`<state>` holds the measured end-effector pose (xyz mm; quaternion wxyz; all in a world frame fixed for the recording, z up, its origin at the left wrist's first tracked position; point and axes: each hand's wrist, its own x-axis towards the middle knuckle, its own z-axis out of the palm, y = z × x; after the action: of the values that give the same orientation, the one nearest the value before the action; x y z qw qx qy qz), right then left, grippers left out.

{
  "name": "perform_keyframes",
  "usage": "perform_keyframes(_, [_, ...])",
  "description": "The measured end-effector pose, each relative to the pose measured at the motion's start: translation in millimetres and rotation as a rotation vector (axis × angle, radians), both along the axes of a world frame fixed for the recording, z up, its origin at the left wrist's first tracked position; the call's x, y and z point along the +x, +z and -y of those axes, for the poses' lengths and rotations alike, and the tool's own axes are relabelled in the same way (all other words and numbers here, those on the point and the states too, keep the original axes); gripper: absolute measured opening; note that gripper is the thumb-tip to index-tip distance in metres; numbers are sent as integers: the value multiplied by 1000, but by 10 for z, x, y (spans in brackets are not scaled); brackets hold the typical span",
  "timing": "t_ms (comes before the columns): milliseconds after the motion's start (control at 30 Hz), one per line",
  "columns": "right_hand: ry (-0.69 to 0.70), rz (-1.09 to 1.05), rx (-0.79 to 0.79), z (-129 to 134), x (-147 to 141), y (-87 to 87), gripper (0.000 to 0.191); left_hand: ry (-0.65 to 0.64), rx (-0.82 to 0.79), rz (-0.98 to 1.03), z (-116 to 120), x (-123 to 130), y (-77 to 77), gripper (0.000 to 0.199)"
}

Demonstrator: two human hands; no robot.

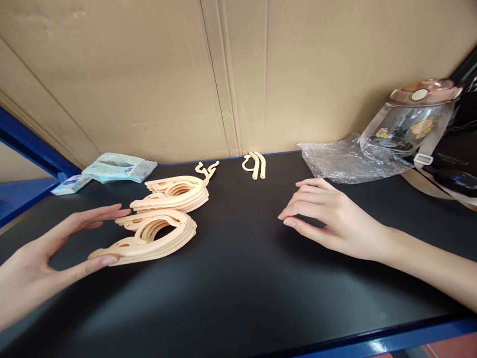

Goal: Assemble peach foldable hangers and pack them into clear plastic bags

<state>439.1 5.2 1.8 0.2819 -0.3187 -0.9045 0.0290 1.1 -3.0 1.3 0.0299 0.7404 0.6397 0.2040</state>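
Two stacks of beige folding plastic hangers lie on the black tabletop left of the middle. The near stack [179, 238] lies in front of the far stack [194, 199], whose hooks stick out toward the back. My left hand [55, 248] spans the left end of the near stack. Its thumb rests against the near side, while the stretched fingers reach the far side, between the two stacks. Across the table, my right hand [328, 214] hovers above the surface, palm down, with loosely bent fingers apart from the thumb and nothing in them.
Small beige hanger pieces [261, 166] lie at the back. Tissue packs [121, 167] sit at the back left. A clear plastic bag [335, 159], a strapped water bottle [410, 119] and a black device [456, 179] are on the right. A cardboard wall [167, 74] closes off the back.
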Motion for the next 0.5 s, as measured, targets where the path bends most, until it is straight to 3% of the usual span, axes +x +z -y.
perform_keyframes(67, [3,-1,-1,-2,0,-3,13,7,-53,78,4,23,6,67])
perform_keyframes(333, [9,3,-10,14,4,0,15,72,-99,12,39,165,57,59])
perform_keyframes(500, [4,5,-12,22,0,-2,15,74,-99,21,29,171,58,66])
